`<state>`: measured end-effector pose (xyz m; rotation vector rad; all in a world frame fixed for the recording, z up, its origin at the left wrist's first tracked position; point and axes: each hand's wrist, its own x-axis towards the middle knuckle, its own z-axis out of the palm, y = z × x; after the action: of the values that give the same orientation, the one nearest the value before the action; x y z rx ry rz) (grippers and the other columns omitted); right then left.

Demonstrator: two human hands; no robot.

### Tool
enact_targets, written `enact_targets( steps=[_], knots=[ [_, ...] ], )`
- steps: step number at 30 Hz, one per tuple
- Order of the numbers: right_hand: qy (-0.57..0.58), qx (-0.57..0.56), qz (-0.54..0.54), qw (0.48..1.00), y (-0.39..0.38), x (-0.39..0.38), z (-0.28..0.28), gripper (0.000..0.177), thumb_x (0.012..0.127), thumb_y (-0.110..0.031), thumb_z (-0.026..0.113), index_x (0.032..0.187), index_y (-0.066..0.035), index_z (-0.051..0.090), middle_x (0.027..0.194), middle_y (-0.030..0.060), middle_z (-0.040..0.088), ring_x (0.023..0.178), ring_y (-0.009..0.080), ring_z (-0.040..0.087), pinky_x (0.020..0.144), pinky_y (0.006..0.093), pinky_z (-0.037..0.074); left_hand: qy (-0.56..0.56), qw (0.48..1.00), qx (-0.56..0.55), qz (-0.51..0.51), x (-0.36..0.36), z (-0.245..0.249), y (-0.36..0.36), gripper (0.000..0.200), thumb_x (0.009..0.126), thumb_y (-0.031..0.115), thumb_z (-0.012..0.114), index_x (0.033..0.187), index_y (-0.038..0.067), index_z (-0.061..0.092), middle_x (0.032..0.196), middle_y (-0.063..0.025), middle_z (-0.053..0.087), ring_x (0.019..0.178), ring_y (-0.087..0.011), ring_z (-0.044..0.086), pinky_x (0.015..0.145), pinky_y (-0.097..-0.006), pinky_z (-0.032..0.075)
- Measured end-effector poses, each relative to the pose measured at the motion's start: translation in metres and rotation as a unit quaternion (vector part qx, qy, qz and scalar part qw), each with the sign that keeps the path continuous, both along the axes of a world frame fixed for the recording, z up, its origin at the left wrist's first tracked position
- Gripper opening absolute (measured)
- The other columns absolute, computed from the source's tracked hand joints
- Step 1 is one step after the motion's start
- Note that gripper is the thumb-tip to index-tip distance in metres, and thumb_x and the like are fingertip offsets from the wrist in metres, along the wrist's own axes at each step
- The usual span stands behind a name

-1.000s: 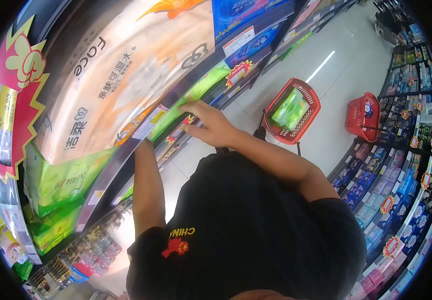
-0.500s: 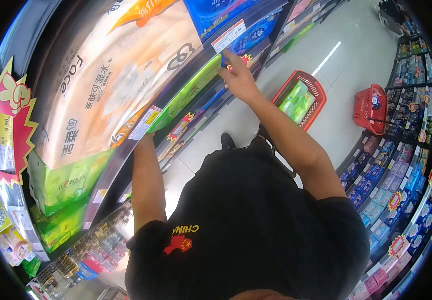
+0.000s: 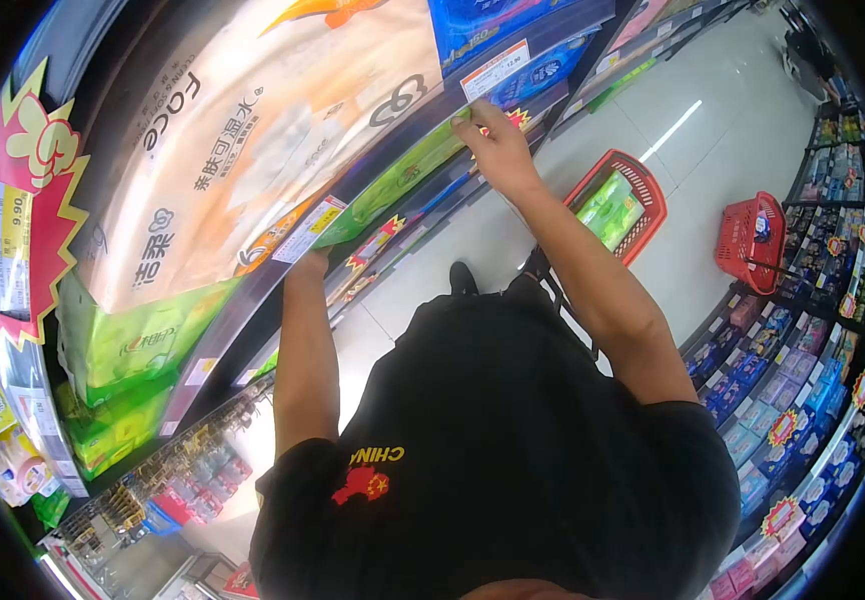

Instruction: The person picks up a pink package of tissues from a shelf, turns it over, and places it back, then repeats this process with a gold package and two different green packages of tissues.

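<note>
A green tissue pack (image 3: pixel 397 192) lies in the shelf level below the large peach-coloured tissue packs (image 3: pixel 237 150), mostly hidden by the shelf edge above it. My right hand (image 3: pixel 500 152) is at its far right end, fingers bent around the corner. At the pack's near left end is my left hand (image 3: pixel 309 265); the shelf edge and price label (image 3: pixel 309 230) cover its fingers, so their grip does not show.
A red basket (image 3: pixel 655 222) holding a green pack stands on the floor to my right. Farther right is another red basket (image 3: pixel 749 243), before shelves of small packs (image 3: pixel 782 385). A spiky price sign (image 3: pixel 27 200) juts out at left.
The view has shifted, so the shelf appears farther right. Less of the green tissue pack shows below the shelf edge. My right hand's fingers have curled more closely at its end.
</note>
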<state>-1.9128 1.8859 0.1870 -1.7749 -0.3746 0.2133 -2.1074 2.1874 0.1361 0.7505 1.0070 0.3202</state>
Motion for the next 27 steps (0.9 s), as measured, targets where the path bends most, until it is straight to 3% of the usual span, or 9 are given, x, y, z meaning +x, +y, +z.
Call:
enact_targets(
  steps=[4,13,19,22,25,27],
  knots=[
    [-0.026,-0.011,0.009,1.0,0.0,0.002,0.002,0.056,0.091,-0.037,0.065,0.131,0.002,0.057,0.128,0.0234,0.06,0.116,0.037,0.059,0.099,0.0405,0.044,-0.002,1.0,0.0,0.0,0.001,-0.001,0.005,0.045,0.1,0.034,0.053,0.136,0.008,0.054,0.117,-0.009,0.067,0.106,-0.0243,0.065,0.087,-0.036,0.053],
    [0.045,0.042,-0.025,0.998,0.004,-0.003,-0.009,0.054,0.09,-0.029,0.067,0.133,0.001,0.057,0.123,0.0157,0.066,0.115,0.0209,0.061,0.095,0.0315,0.046,0.006,1.0,-0.004,0.006,0.001,-0.01,0.011,0.044,0.099,0.033,0.055,0.136,0.009,0.055,0.118,-0.0082,0.068,0.104,-0.0243,0.065,0.086,-0.0353,0.052],
    [0.034,0.059,-0.017,0.998,0.002,-0.006,-0.007,0.05,0.093,-0.025,0.066,0.134,0.002,0.057,0.127,0.0148,0.064,0.118,0.0224,0.06,0.099,0.0326,0.045,0.017,1.0,-0.003,0.011,0.004,-0.018,0.01,0.043,0.098,0.032,0.056,0.136,0.01,0.056,0.118,-0.0076,0.068,0.103,-0.0242,0.064,0.085,-0.0348,0.051],
    [0.124,0.142,-0.017,0.982,-0.01,-0.02,-0.027,0.05,0.093,-0.026,0.066,0.134,0.001,0.057,0.128,0.0142,0.064,0.119,0.0232,0.06,0.1,0.0331,0.045,0.03,0.999,-0.004,0.015,0.008,-0.025,0.004,0.043,0.098,0.031,0.057,0.135,0.011,0.057,0.118,-0.0072,0.068,0.103,-0.0242,0.064,0.085,-0.0345,0.051],
    [0.114,0.008,-0.033,0.993,-0.05,-0.038,-0.094,0.052,0.093,-0.03,0.068,0.134,0.0,0.057,0.127,0.0152,0.064,0.119,0.0252,0.061,0.1,0.0348,0.046,0.059,0.998,0.005,0.02,0.006,-0.037,-0.006,0.043,0.097,0.031,0.058,0.135,0.011,0.057,0.118,-0.0069,0.068,0.102,-0.0242,0.064,0.085,-0.0343,0.051],
    [0.15,-0.139,-0.045,0.978,-0.095,-0.061,-0.154,0.054,0.091,-0.036,0.066,0.132,-0.002,0.059,0.126,0.0175,0.065,0.117,0.0278,0.062,0.097,0.0378,0.048,0.097,0.994,0.05,0.018,-0.008,-0.051,-0.015,0.042,0.097,0.03,0.058,0.135,0.011,0.058,0.118,-0.0067,0.068,0.102,-0.0242,0.064,0.085,-0.0341,0.05]
  ],
)
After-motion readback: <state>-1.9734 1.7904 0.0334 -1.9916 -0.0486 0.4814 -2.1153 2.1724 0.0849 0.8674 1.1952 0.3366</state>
